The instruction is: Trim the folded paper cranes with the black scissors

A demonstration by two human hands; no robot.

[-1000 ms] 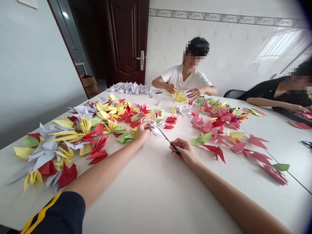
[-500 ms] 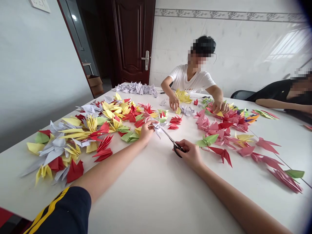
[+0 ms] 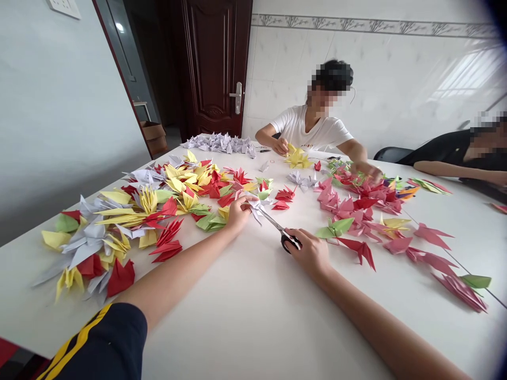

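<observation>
My left hand (image 3: 238,212) pinches a white folded-paper piece (image 3: 256,209) above the middle of the white table. With fingers through the black handles, my right hand (image 3: 311,249) grips a pair of scissors (image 3: 277,226). The scissors point left, and their tips meet the white paper; I cannot tell whether the blades are cutting it. Just behind lie a light green folded piece (image 3: 264,194) and a red folded piece (image 3: 284,197).
Mixed red, yellow, white and green paper folds (image 3: 158,203) are heaped at left, white ones (image 3: 222,143) at the back. Pink folds (image 3: 352,214) spread at right. A co-worker in a white shirt (image 3: 309,129) handles yellow paper (image 3: 298,157) opposite; another person's arm (image 3: 455,169) rests far right.
The scissor handles have spread apart somewhat, while my left hand stays nearly still. Across the table, the co-worker's hand has moved back to the yellow paper pile.
</observation>
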